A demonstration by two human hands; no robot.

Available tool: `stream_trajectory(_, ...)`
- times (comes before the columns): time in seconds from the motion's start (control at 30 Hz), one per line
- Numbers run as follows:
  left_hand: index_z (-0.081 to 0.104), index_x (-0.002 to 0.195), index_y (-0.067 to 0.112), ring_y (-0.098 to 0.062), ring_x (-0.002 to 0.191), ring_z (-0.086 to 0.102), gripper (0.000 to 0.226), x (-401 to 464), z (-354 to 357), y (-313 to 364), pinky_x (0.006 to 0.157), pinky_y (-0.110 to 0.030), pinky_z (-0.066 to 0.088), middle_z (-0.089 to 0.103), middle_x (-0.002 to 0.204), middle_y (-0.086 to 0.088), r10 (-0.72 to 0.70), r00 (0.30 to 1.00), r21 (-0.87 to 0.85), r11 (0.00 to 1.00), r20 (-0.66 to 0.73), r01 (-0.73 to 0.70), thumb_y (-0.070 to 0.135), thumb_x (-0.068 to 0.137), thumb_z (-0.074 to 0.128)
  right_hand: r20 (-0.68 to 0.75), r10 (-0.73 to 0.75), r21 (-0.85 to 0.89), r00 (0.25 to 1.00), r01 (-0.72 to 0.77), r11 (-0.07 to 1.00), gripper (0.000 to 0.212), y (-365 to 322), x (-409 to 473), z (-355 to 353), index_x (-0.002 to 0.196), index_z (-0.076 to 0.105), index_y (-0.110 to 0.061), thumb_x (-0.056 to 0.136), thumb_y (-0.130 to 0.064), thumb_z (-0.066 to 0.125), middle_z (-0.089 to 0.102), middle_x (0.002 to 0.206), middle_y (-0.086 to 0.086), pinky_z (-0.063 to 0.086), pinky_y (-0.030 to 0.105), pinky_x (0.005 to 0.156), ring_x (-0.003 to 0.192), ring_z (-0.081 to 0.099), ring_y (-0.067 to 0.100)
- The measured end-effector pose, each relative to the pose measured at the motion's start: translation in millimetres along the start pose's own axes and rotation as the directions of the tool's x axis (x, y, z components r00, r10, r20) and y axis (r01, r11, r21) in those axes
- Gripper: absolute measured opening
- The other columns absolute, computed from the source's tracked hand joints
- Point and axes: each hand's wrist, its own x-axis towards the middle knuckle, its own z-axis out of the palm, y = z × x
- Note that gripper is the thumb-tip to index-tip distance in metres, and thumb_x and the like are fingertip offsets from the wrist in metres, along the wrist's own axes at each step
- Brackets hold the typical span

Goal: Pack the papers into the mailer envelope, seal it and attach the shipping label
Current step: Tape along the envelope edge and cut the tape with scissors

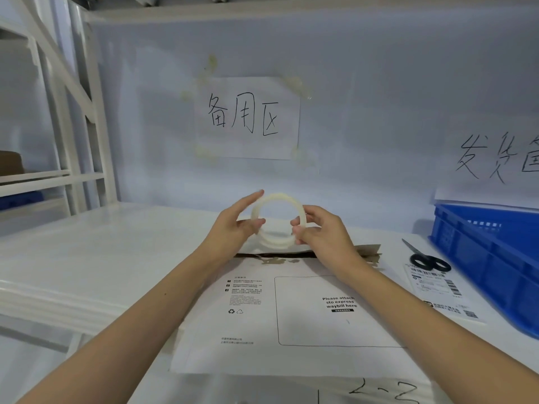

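At the far left stands a white metal rack, and on its lower shelf a brown cardboard box is partly visible. The white table extends in front of the wall.

In the middle, both hands hold a roll of clear tape up in the air, above the far end of the mailer envelope. The left hand grips the left side of the roll, with the thumb at the front and the fingers stretched behind the ring. The right hand pinches the right side of the roll with curled fingers. The white mailer envelope lies flat on the table under the forearms, with the printed waybill frame facing up. Its far edge shows a dark strip and a brown torn flap. I cannot tell if the papers are inside.

On the wall behind hangs a paper sign with handwritten characters.

To the right of the envelope lies the shipping label, and black scissors rest on its far end. At the far right stands a blue plastic crate, just beside the label.
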Motion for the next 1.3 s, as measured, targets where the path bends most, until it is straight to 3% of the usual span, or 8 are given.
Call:
stream_trajectory(0.2, 0.066, 0.128, 0.027, 0.003, 0.108, 0.063, 0.030, -4, 5, 3, 0.097, -0.019, 0.047, 0.072, 0.112, 0.017, 0.058, 0.996, 0.039, 0.998, -0.065, -0.055, 0.022, 0.098, 0.060, -0.126, -0.208, -0.253, 0.970, 0.172, 0.952, 0.017, -4, -3, -4, 0.099, 0.057, -0.025, 0.093, -0.009, 0.060, 0.067, 0.091, -0.001, 0.046, 0.027, 0.078, 0.090, 0.062, 0.018)
stream_trajectory(0.33, 0.074, 0.109, 0.024, -0.013, 0.102, 0.068, 0.017, -6, 7, 6, 0.094, -0.026, 0.053, 0.075, 0.102, 0.006, 0.012, 1.000, -0.020, 1.000, -0.026, -0.012, 0.023, 0.097, 0.062, -0.100, -0.294, -0.354, 0.951, 0.242, 0.903, 0.022, -2, -3, -9, 0.098, 0.053, -0.029, 0.094, -0.007, 0.056, 0.062, 0.085, 0.001, 0.039, 0.020, 0.065, 0.081, 0.056, 0.019)
stream_trajectory(0.47, 0.078, 0.097, 0.012, -0.015, 0.099, 0.071, 0.020, -6, 7, 8, 0.091, -0.020, 0.054, 0.076, 0.098, -0.004, -0.099, 0.995, -0.115, 0.988, 0.007, 0.099, 0.026, 0.096, 0.063, -0.080, -0.327, -0.387, 0.942, 0.273, 0.881, 0.015, 0, -3, -11, 0.102, 0.057, -0.020, 0.096, -0.006, 0.054, 0.061, 0.082, 0.004, 0.034, 0.016, 0.059, 0.064, 0.048, 0.012)
stream_trajectory(0.73, 0.076, 0.109, 0.008, -0.029, 0.111, 0.069, 0.025, -8, 5, 7, 0.101, -0.033, 0.051, 0.072, 0.114, -0.018, -0.193, 0.954, -0.166, 0.958, 0.229, 0.234, 0.025, 0.093, 0.066, -0.064, -0.273, -0.371, 0.960, 0.231, 0.899, 0.022, 4, -1, -9, 0.102, 0.060, -0.024, 0.096, -0.006, 0.050, 0.063, 0.082, -0.004, 0.037, 0.026, 0.061, 0.067, 0.052, 0.007)
stream_trajectory(1.0, 0.073, 0.114, 0.009, -0.027, 0.104, 0.071, 0.022, -7, 5, 9, 0.089, -0.026, 0.057, 0.074, 0.112, -0.013, -0.195, 0.951, -0.235, 0.939, 0.238, 0.251, 0.008, 0.094, 0.063, -0.152, -0.126, -0.184, 0.980, 0.097, 0.978, 0.021, 5, 3, -11, 0.115, 0.064, -0.016, 0.099, -0.011, 0.051, 0.067, 0.089, 0.001, 0.050, 0.017, 0.076, 0.084, 0.069, 0.019)
stream_trajectory(1.1, 0.071, 0.114, 0.007, -0.024, 0.100, 0.072, 0.021, -6, 4, 11, 0.085, -0.024, 0.057, 0.075, 0.112, -0.009, -0.205, 0.954, -0.310, 0.912, 0.220, 0.267, 0.007, 0.096, 0.059, -0.178, -0.072, -0.149, 0.981, 0.046, 0.988, 0.023, 6, 6, -12, 0.118, 0.064, -0.017, 0.097, -0.024, 0.055, 0.071, 0.094, 0.000, 0.057, 0.030, 0.080, 0.084, 0.069, 0.018)
stream_trajectory(1.23, 0.071, 0.104, 0.004, -0.029, 0.092, 0.071, 0.027, -4, 3, 14, 0.090, -0.032, 0.057, 0.073, 0.103, -0.007, -0.246, 0.956, -0.369, 0.883, 0.160, 0.289, 0.025, 0.100, 0.055, -0.092, -0.001, -0.129, 0.996, -0.011, 0.992, 0.022, 2, 3, -13, 0.110, 0.066, -0.014, 0.096, -0.029, 0.058, 0.072, 0.086, 0.000, 0.060, 0.035, 0.075, 0.078, 0.071, 0.018)
stream_trajectory(1.3, 0.070, 0.094, 0.007, -0.025, 0.089, 0.070, 0.038, -4, 5, 13, 0.093, -0.035, 0.057, 0.070, 0.094, -0.002, -0.249, 0.956, -0.289, 0.914, 0.157, 0.285, 0.038, 0.101, 0.049, -0.069, -0.069, -0.206, 0.995, 0.053, 0.977, 0.017, 0, 0, -10, 0.108, 0.063, -0.017, 0.097, -0.028, 0.057, 0.069, 0.087, -0.003, 0.058, 0.040, 0.076, 0.072, 0.070, 0.017)
